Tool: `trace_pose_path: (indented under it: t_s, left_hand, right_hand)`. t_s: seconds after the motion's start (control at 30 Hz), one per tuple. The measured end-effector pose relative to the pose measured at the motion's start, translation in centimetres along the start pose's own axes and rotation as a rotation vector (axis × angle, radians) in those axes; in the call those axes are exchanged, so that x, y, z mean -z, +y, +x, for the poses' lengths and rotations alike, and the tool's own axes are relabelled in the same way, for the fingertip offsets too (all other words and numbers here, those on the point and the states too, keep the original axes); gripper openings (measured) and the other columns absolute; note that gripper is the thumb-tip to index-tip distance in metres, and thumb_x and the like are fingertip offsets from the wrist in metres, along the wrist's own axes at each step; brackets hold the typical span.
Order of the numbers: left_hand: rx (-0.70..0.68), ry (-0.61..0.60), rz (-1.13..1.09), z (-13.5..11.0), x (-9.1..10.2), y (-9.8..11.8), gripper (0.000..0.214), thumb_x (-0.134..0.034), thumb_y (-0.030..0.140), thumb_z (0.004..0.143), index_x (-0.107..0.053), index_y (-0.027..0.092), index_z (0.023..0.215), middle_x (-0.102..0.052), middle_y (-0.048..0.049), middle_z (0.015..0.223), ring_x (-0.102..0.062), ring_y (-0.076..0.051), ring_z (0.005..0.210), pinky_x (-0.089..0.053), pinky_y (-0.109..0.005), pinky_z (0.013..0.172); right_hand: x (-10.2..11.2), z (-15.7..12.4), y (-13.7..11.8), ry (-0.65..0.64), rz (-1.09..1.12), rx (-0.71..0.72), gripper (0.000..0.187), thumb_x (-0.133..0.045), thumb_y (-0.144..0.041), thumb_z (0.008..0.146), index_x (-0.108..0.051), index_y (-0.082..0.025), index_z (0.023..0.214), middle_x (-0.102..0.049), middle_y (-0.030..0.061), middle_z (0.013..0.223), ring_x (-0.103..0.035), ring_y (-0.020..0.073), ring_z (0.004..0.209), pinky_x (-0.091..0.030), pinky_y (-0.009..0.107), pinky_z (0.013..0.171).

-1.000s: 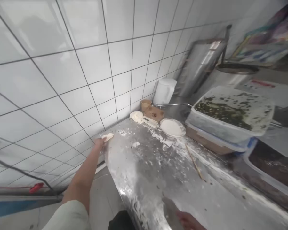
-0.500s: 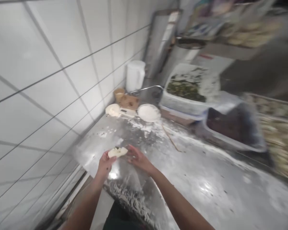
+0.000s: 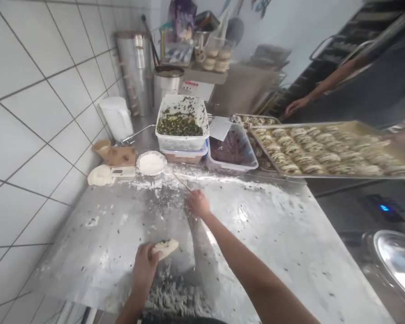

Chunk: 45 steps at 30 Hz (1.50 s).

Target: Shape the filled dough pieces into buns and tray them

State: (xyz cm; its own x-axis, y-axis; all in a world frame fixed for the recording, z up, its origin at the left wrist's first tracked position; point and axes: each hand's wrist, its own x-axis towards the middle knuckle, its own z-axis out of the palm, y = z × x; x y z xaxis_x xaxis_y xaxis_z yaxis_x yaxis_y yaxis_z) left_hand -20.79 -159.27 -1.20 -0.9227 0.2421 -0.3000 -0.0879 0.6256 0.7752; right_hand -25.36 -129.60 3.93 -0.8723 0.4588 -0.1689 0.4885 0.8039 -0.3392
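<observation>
My left hand (image 3: pixel 145 263) is closed around a folded piece of dough (image 3: pixel 166 248) with dark green filling showing along its top, held low over the near part of the floury metal table (image 3: pixel 256 243). Farther out, my right hand (image 3: pixel 199 203) has its curled fingers on the near end of a thin wooden stick (image 3: pixel 181 182), which lies slanting on the table. The fingers cover that end of the stick. Beyond it stands a white tub (image 3: pixel 182 143) of chopped green filling, stacked on another tub.
A bowl of flour (image 3: pixel 151 163), a scale (image 3: pixel 123 172), a dough lump (image 3: pixel 100 175) and a white jug (image 3: pixel 116 118) stand at the back left. Right of the green filling is a tub of dark paste (image 3: pixel 231 167). A co-worker's hand (image 3: pixel 297 105) is behind a tray of shaped dough (image 3: pixel 334 175).
My right hand has left the dough and reached forward to the wooden stick. My left hand keeps the dough. The view has swung right, bringing the tray and a co-worker into sight.
</observation>
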Motion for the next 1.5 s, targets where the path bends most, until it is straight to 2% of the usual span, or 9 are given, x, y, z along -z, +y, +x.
trace_pose_path:
  t_s: [0.13,0.23,0.37,0.47,0.57,0.7,0.9,1.23,1.5]
  left_hand:
    - [0.007,0.109,-0.026,0.1,1.7,0.1,0.056,-0.053,0.053,0.072,-0.056,0.012,0.11,-0.059,-0.0107,0.095,-0.059,-0.021,0.081,-0.048,-0.036,0.078]
    - [-0.024,0.176,-0.057,0.0,3.4,1.0,0.048,-0.052,0.051,0.076,-0.058,0.014,0.106,-0.058,-0.0107,0.099,-0.058,-0.02,0.084,-0.048,-0.033,0.077]
    - [-0.109,0.314,-0.073,-0.9,5.6,3.1,0.044,-0.052,0.045,0.08,-0.054,0.021,0.116,-0.053,-0.0101,0.114,-0.054,-0.021,0.101,-0.046,-0.032,0.083]
    - [-0.216,0.374,0.003,-2.3,6.5,4.2,0.049,-0.056,0.041,0.079,-0.049,0.026,0.125,-0.047,-0.0077,0.125,-0.044,-0.023,0.117,-0.039,-0.035,0.097]
    - [-0.285,0.224,0.126,-3.8,6.5,3.6,0.037,-0.059,0.037,0.077,-0.06,0.029,0.114,-0.055,-0.004,0.118,-0.047,-0.022,0.112,-0.036,-0.035,0.099]
    - [-0.249,0.065,0.248,-4.8,5.3,1.4,0.022,-0.053,0.033,0.081,-0.069,0.028,0.096,-0.065,-0.0025,0.098,-0.055,-0.02,0.094,-0.042,-0.033,0.089]
    - [-0.234,0.145,0.296,-3.7,4.5,-0.1,0.021,-0.052,0.03,0.082,-0.071,0.024,0.089,-0.064,-0.0045,0.091,-0.054,-0.019,0.091,-0.043,-0.029,0.081]
    - [0.084,-0.032,0.486,-0.3,3.8,1.0,0.005,-0.066,0.027,0.068,-0.067,0.022,0.068,-0.067,0.0,0.075,-0.055,-0.02,0.089,-0.033,-0.03,0.078]
    - [0.014,-0.14,0.678,1.8,3.9,1.8,0.006,-0.069,0.026,0.063,-0.064,0.023,0.063,-0.068,0.0002,0.074,-0.054,-0.021,0.086,-0.029,-0.033,0.079]
  right_hand:
    - [0.7,4.9,1.5,-0.032,-0.057,-0.067,0.024,-0.04,-0.015,0.085,-0.055,-0.009,0.103,-0.054,0.0175,0.109,-0.052,0.0231,0.101,-0.041,0.03,0.079]
    - [0.4,5.3,1.6,-0.109,-0.07,0.025,0.02,-0.041,-0.012,0.084,-0.054,-0.009,0.099,-0.055,0.0165,0.106,-0.053,0.0215,0.097,-0.039,0.029,0.079]
    - [0.3,0.6,1.0,-0.229,-0.018,0.268,0.016,-0.043,-0.017,0.086,-0.054,-0.013,0.098,-0.06,0.0091,0.095,-0.055,0.0159,0.084,-0.039,0.024,0.073]
    - [-0.3,-4.9,0.6,-0.31,0.043,0.569,0.012,-0.046,-0.02,0.085,-0.056,-0.017,0.092,-0.06,0.0045,0.092,-0.053,0.0135,0.083,-0.038,0.022,0.072]
    - [-2.0,-9.1,0.4,-0.298,0.077,0.776,0.013,-0.044,-0.022,0.086,-0.056,-0.017,0.091,-0.059,0.0061,0.089,-0.052,0.0152,0.082,-0.038,0.023,0.069]
    - [-4.1,-11.0,-0.1,-0.247,0.075,0.846,0.014,-0.045,-0.022,0.086,-0.056,-0.015,0.09,-0.058,0.0075,0.088,-0.051,0.0164,0.082,-0.038,0.025,0.07]
    - [-4.9,-10.2,-1.4,-0.232,0.027,0.774,0.015,-0.046,-0.016,0.081,-0.06,-0.016,0.088,-0.061,0.0067,0.09,-0.052,0.0167,0.088,-0.038,0.024,0.072]
    - [-5.5,-6.5,-3.9,-0.446,-0.17,0.522,0.014,-0.057,-0.014,0.071,-0.068,-0.017,0.078,-0.067,0.0081,0.088,-0.06,0.0195,0.084,-0.043,0.024,0.068]
    - [-5.1,-3.8,-5.2,-0.602,-0.208,0.515,0.017,-0.065,-0.011,0.06,-0.072,-0.017,0.074,-0.069,0.0057,0.073,-0.062,0.0191,0.069,-0.043,0.024,0.059]
